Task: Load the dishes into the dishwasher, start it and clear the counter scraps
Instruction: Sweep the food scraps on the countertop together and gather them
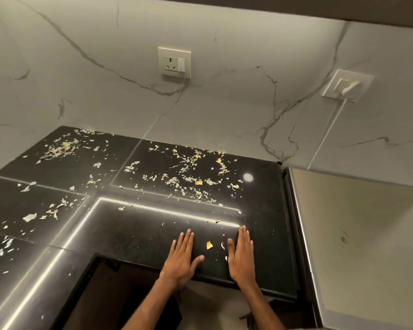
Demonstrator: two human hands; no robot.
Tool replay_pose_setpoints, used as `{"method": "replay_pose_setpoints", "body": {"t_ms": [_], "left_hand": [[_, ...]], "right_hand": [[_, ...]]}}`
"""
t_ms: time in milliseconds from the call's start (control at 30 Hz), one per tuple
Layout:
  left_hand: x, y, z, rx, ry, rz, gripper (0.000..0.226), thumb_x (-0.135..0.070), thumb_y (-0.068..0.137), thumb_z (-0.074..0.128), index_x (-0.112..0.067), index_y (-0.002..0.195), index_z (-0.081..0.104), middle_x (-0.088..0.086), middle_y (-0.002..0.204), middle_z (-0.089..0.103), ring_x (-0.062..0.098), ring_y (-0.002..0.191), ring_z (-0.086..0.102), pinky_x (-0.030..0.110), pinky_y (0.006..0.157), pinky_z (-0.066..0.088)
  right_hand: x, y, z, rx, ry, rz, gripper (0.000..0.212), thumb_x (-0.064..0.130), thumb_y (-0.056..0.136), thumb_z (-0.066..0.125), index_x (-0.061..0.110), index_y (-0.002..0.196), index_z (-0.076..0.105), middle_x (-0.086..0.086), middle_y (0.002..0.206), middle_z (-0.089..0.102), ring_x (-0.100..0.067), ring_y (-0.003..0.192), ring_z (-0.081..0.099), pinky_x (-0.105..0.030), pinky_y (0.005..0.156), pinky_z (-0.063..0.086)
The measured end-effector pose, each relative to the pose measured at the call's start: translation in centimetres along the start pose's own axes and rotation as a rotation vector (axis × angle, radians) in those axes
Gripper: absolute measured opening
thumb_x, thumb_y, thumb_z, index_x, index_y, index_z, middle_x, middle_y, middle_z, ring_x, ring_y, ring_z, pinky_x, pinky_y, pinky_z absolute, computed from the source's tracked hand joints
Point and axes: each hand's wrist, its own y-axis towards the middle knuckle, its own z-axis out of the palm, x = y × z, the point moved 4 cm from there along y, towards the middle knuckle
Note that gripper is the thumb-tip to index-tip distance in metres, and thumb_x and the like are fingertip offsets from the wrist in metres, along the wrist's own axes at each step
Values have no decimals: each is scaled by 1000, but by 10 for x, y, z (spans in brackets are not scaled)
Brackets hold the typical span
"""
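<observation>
Pale green and yellow vegetable scraps lie scattered over the black L-shaped counter, thickest toward the back wall and the left arm of the counter. My left hand and my right hand both rest flat on the counter near its front edge, fingers straight, palms down, holding nothing. Between the two hands sits a small yellow scrap with a white bit beside it. No dishes or dishwasher show in this view.
A marbled white wall rises behind the counter with a socket and a plugged-in switch plate with a white cable running down. A grey appliance top stands to the right of the counter. Dark floor shows below the front edge.
</observation>
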Motion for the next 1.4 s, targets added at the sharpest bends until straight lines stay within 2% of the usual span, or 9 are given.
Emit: {"method": "replay_pose_setpoints", "body": {"t_ms": [133, 267, 400, 467, 600, 833, 1000, 1167, 1400], "left_hand": [[-12, 6, 20, 138, 151, -31, 91, -73, 97, 18, -2, 154, 26, 13, 162, 26, 24, 150, 9, 39, 118, 1], [-24, 25, 31, 77, 203, 28, 81, -62, 101, 15, -2, 149, 39, 13, 158, 34, 25, 150, 12, 42, 117, 8], [-24, 40, 31, 69, 232, 58, 71, -54, 104, 13, -7, 150, 40, 9, 158, 36, 21, 150, 13, 41, 119, 8], [-24, 49, 26, 59, 224, 67, 66, -49, 105, 12, -10, 155, 28, 6, 157, 37, 19, 150, 13, 41, 119, 8], [-24, 79, 19, 46, 206, 16, 59, -42, 106, 10, -14, 156, 22, 3, 157, 37, 21, 150, 13, 39, 117, 7], [-15, 105, -13, -127, 21, -98, 80, -65, 90, -7, -21, 157, -12, -7, 160, -24, 12, 149, -21, 32, 119, -15], [-17, 86, -5, -178, -44, -123, 88, -74, 86, -15, -21, 156, -9, -8, 162, -19, 10, 151, -18, 27, 121, -14], [-13, 75, -11, -326, -327, -166, 72, -61, 99, 18, -23, 158, 0, -15, 164, -9, 0, 150, -13, 21, 122, -6], [-10, 73, -7, -331, -294, -244, 82, -74, 92, 5, -24, 157, -2, -14, 164, -10, -3, 149, -15, 28, 124, -7]], "right_hand": [[0, -4, 10, 53, -210, -22, 101, 80, 81, -16, 16, 159, -5, 3, 166, -8, -12, 152, -11, -38, 123, -8], [14, -2, 19, 135, -368, -32, 101, 75, 79, -29, 14, 157, -10, 0, 164, -17, -18, 151, -17, -41, 122, -13], [17, 11, 23, 219, -417, 14, 81, 65, 101, 8, 7, 153, 30, -8, 162, 24, -24, 149, 23, -43, 117, 1], [17, 25, 28, 216, -423, -21, 78, 62, 103, 13, 6, 152, 34, -9, 161, 27, -23, 149, 26, -44, 116, 5], [23, 70, 33, 211, -413, -169, 85, 67, 93, -13, 13, 158, -4, 0, 164, -16, -16, 152, -16, -43, 119, -10], [0, 123, -28, 43, -317, -186, 80, 69, 96, -3, 19, 159, -1, 4, 165, -10, -13, 153, -11, -42, 120, -17], [-74, 109, -63, 30, -337, 91, 94, 71, 91, -13, 5, 154, 8, -14, 165, 13, -27, 153, 10, -56, 121, 15], [-22, 108, -18, 180, -326, -140, 97, 71, 90, -16, 5, 157, 4, -8, 165, -4, -22, 152, -7, -39, 123, -3], [55, 121, 42, 395, -117, -446, 89, 73, 91, -8, 15, 158, -5, 3, 163, -16, -10, 151, -17, -37, 125, 0]]}}
